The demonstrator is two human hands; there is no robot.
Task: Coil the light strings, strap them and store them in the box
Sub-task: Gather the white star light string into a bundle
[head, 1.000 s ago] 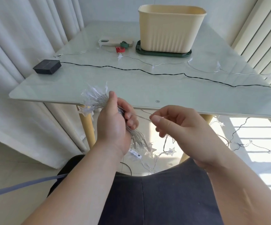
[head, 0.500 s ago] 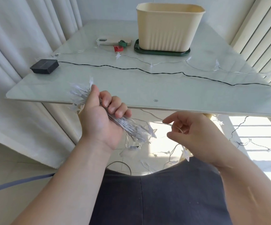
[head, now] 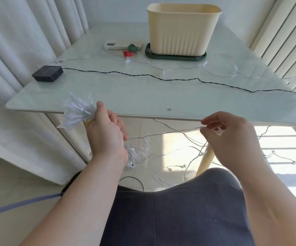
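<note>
My left hand [head: 106, 132] grips a coiled bundle of clear star lights [head: 77, 111] just in front of the table's near edge; stars stick out above and below the fist. My right hand [head: 227, 132] pinches the loose clear light string [head: 170, 133], which runs taut between both hands. More of that string trails onto the floor [head: 193, 157] under the table. A cream box [head: 182, 29] stands on a dark green lid [head: 175, 56] at the back of the table. A red strap [head: 128, 53] and a green strap [head: 132, 47] lie left of the box.
A black solar panel box [head: 47, 74] sits at the table's left with a black wire [head: 161, 79] crossing the glass table [head: 143, 96] to the right. A white phone-like item [head: 115, 46] lies near the straps. Curtains hang left, blinds right. My dark-trousered lap is below.
My right hand has moved right and away from the left, drawing a length of string taut. My left hand turned the bundle so its stars point up-left.
</note>
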